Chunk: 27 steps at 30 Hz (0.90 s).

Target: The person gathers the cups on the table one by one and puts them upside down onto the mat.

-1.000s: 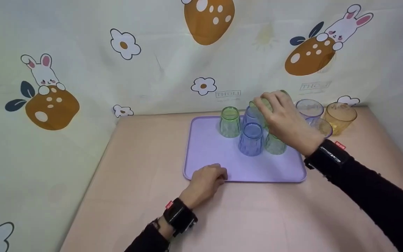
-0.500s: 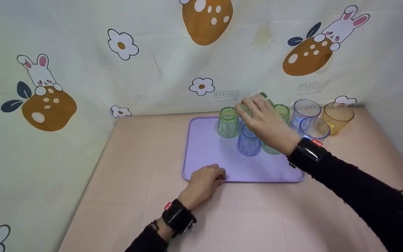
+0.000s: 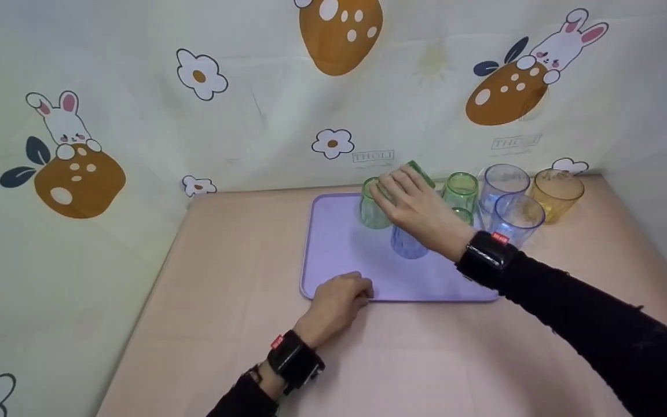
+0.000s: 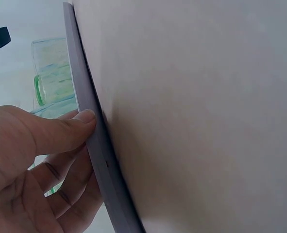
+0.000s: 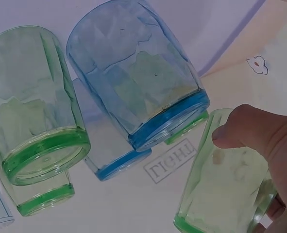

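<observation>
My right hand [image 3: 406,194] grips a green cup [image 3: 420,171], held tilted in the air above the back of the purple tray [image 3: 339,260]. Below it on the tray stand upside-down cups: a green cup [image 3: 370,213] at the back left, a blue cup [image 3: 406,246] in the middle, and a green one [image 3: 462,215] partly hidden by my wrist. In the right wrist view my fingers [image 5: 260,136] wrap the held green cup [image 5: 221,194], with the blue cup [image 5: 133,82] and a green cup [image 5: 31,107] beyond. My left hand [image 3: 362,292] pinches the tray's front edge [image 4: 97,150], thumb [image 4: 60,131] on top.
Right of the tray on the tan table stand another green cup [image 3: 461,190], two clear bluish cups [image 3: 504,178] [image 3: 516,219] and an orange cup [image 3: 556,194]. A cartoon-print curtain [image 3: 136,116] closes in the back and left sides.
My right hand has carried the green cup leftward, from over the tray's right side to above its back left. The left hand has stayed on the tray edge.
</observation>
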{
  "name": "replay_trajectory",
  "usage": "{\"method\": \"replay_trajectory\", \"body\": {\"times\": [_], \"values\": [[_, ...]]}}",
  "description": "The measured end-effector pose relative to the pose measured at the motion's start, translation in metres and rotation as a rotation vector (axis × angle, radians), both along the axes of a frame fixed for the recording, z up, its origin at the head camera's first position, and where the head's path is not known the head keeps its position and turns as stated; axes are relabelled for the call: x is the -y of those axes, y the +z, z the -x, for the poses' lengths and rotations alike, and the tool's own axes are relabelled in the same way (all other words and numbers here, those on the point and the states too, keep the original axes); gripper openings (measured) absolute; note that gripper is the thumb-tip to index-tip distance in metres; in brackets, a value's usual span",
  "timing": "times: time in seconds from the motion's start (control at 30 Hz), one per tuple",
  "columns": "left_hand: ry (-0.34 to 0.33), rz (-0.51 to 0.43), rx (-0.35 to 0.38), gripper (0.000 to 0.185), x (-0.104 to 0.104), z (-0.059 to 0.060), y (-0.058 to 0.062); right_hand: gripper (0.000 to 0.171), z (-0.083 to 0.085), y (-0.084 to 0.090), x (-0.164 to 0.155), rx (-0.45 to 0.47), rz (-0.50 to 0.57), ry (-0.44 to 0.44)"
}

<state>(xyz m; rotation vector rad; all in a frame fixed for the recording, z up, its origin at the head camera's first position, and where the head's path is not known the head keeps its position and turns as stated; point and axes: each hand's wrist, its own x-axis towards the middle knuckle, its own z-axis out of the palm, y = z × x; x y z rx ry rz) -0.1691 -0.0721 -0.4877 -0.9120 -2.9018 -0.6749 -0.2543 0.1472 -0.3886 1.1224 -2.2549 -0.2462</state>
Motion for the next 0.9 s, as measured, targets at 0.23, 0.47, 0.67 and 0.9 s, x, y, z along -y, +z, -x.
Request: {"method": "replay_trajectory", "body": {"times": [0.23,0.47,0.67,0.9], "values": [[-0.003,-0.008,0.009,0.009,0.001,-0.001,0.001,0.065,-0.002,-0.004,0.009,-0.049,-0.092,0.002],[0.003,0.0,0.019,0.008,-0.001,0.001,0.001,0.056,-0.005,-0.01,0.017,-0.115,-0.214,0.011],[-0.005,-0.005,0.015,0.01,-0.002,0.001,0.001,0.052,-0.007,-0.018,0.025,-0.162,-0.261,0.017],[0.004,0.009,0.0,0.01,-0.002,0.001,0.001,0.052,-0.01,-0.029,0.034,-0.192,-0.368,0.025]]}}
